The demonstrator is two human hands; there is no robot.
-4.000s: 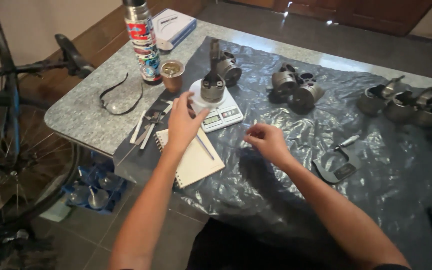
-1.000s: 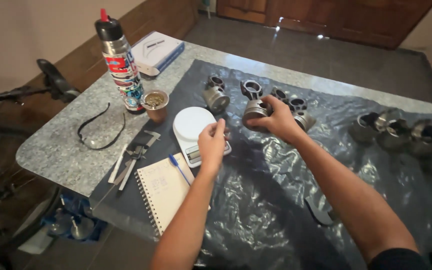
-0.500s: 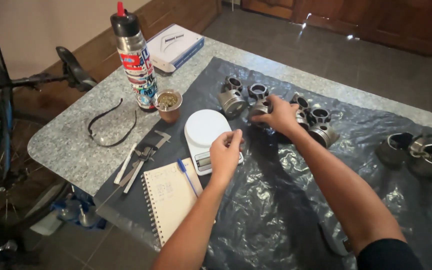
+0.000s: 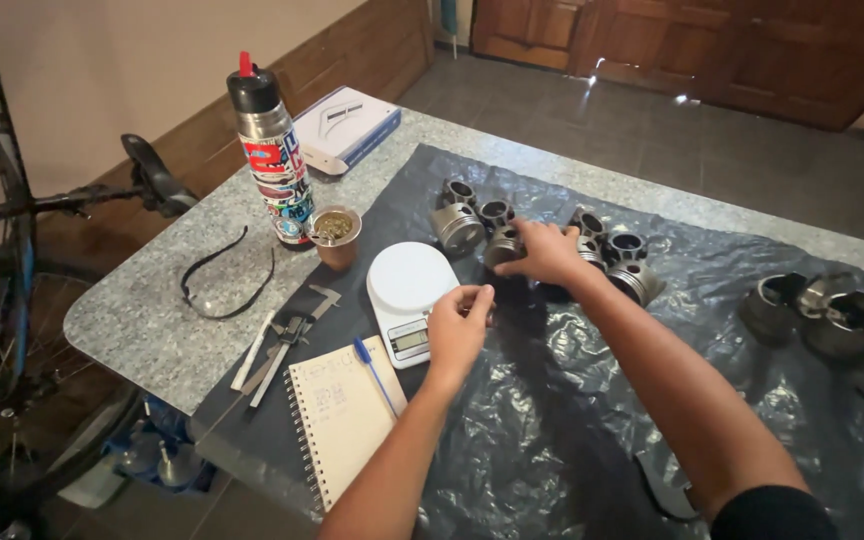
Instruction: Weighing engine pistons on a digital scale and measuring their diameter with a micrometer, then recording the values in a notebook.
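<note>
— Starting at the bottom of the frame: what lies nearest?

— A spiral notebook [image 4: 344, 420] with a blue pen [image 4: 374, 372] on its upper right corner, at lower centre. Just above it the left hand [image 4: 458, 328] hovers by the right edge of the white kitchen scale [image 4: 408, 288], fingers curled together; whether they pinch something small I cannot tell.

— And the right hand?

— Farther up, at centre, the right hand [image 4: 548, 252] closes around a grey piston [image 4: 504, 246] in the cluster of pistons [image 4: 460, 222] on the black plastic sheet [image 4: 552, 430].

— How would you handle that piston well?

— My judgement: grip it by the skirt, lift straight up so it does not knock its neighbours, and set it on the middle of the scale's platform, which is bare now.

— Anything to mind on the left?

— The calipers [image 4: 288, 336] and the small cup [image 4: 335, 236] beside the stickered bottle [image 4: 272, 160] sit close to the scale.
</note>
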